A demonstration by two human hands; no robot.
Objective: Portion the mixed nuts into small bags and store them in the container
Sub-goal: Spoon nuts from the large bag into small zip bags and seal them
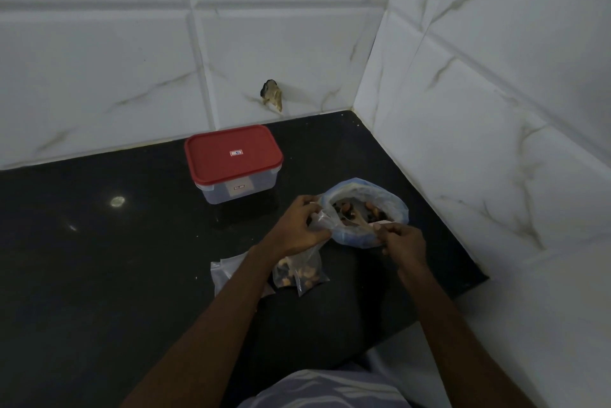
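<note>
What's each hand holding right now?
Left hand: closed, pinching the top of the small bag.
Right hand: closed, pinching a pale item by the big nut bag; cannot tell what.

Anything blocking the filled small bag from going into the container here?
Yes: the red lid sits closed on the container, behind the small bag that the left hand holds. Nothing else lies on the counter between them.
</note>
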